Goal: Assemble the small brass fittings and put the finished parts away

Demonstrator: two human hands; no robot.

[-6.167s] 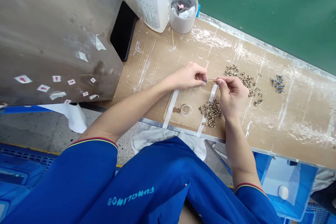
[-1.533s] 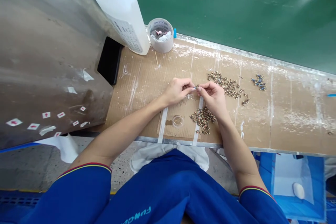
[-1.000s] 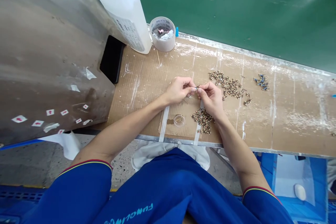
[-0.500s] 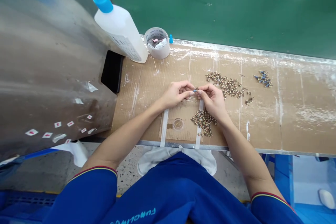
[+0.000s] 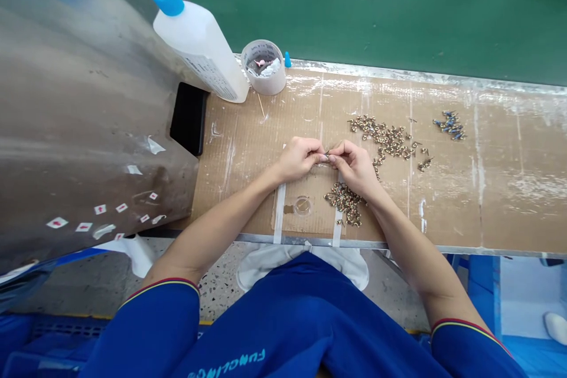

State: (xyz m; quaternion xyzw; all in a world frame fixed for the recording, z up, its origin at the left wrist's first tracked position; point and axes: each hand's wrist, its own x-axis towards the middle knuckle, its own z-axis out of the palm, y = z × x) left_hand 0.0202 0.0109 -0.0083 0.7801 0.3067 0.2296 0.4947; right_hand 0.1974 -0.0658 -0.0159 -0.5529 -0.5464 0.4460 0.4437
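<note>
My left hand (image 5: 299,159) and my right hand (image 5: 354,166) meet fingertip to fingertip over the cardboard. Both pinch one small metal piece (image 5: 326,153); the fingers cover most of it, so its exact kind is unclear. Just under my right wrist lies a heap of small brass-coloured metal parts (image 5: 345,204). Beyond that hand spreads a second pile of similar brass-coloured parts (image 5: 390,140). Farther right is a small group of parts with blue on them (image 5: 450,125). A clear round disc (image 5: 302,206) sits on a taped cardboard patch (image 5: 290,224) nearest my body.
At the back left stand a white bottle with a blue nozzle (image 5: 201,47) and a tape-roll cup (image 5: 271,84) holding scraps. A small blue cap (image 5: 287,59) is beside it. A black phone-like slab (image 5: 188,118) leans near the metal panel (image 5: 88,130) on the left.
My fingertips have drawn closer together around the small piece, which showed blue earlier and is now more hidden. The camera view has shifted slightly.
</note>
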